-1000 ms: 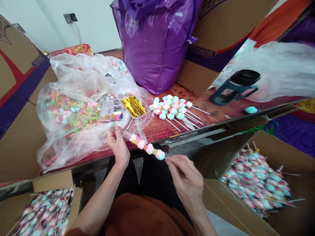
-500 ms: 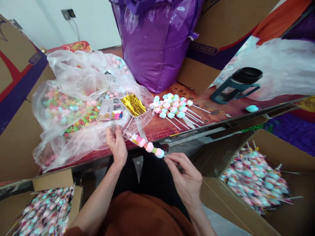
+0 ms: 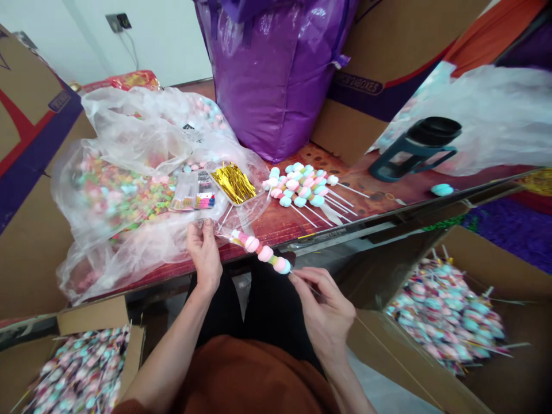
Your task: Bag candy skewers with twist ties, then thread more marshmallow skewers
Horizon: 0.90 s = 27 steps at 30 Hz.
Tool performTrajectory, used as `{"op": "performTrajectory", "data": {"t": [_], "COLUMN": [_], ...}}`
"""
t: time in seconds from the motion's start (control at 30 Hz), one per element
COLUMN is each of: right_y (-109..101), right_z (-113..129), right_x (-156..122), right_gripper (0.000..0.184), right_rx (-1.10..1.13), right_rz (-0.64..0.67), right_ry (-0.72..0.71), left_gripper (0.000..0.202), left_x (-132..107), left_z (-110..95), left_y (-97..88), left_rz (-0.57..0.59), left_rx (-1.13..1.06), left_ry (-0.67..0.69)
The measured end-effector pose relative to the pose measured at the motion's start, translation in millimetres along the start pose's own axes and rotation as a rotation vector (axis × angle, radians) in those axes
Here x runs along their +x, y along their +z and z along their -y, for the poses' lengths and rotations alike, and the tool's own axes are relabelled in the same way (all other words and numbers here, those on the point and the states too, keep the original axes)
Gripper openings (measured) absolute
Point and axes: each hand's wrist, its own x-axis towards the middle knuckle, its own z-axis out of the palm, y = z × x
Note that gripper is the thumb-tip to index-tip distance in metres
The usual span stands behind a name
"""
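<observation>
Two bare hands work over the lap, just below the front edge of the worktop. The left hand is closed, thumb and fingers pinched on a thin, glossy clear sleeve at the worktop edge. The right hand is loosely curled, its fingertips pinched on the bare lower end of a marshmallow skewer.

The marshmallow skewer spans the gap between the hands, tilted up toward the left. It carries soft, rounded puffs in pink, white, blue and yellow, threaded on a thin pale stick. Its upper tip sits at the mouth of the clear sleeve; how far it is inside cannot be determined.

On the worktop, which has a reddish patterned surface:
- A heap of unwrapped skewers, puffs bunched together and sticks fanned to the right.
- A shallow clear tray of gold twist ties, metallic and strip-shaped.
- A large crumpled plastic bag, translucent, filled with small multicoloured candies.
- A shiny purple bag, standing upright at the rear.
- A dark lidded mug with a handle, and one loose blue puff near it.

Below the worktop, a cardboard box on the right and another carton on the left hold wrapped skewers.
</observation>
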Motion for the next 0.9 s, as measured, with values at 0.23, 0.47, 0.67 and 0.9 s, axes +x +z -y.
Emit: {"op": "performTrajectory", "data": {"t": [0.23, 0.47, 0.67, 0.9], "right_y": [1, -1, 0, 1], "right_z": [-3, -4, -9, -12], "right_x": [-1, 3, 1, 0], "right_gripper": [0.008, 0.008, 0.008, 0.011], "right_rx": [-0.048, -0.011, 0.134, 0.268], "right_rz": [-0.017, 0.113, 0.079, 0.022], "right_ry": [-0.095, -0.025, 0.209, 0.335], "left_gripper": [0.036, 0.030, 0.033, 0.039], "left_x": [-2, 1, 4, 7], "left_z": [0, -3, -1, -1], "left_y": [1.2, 0.9, 0.1, -0.2], "left_rz": [-0.001, 0.097, 0.029, 0.033], "left_rx": [-0.053, -0.012, -0.098, -0.109], "left_ry": [-0.100, -0.067, -0.091, -0.175]}}
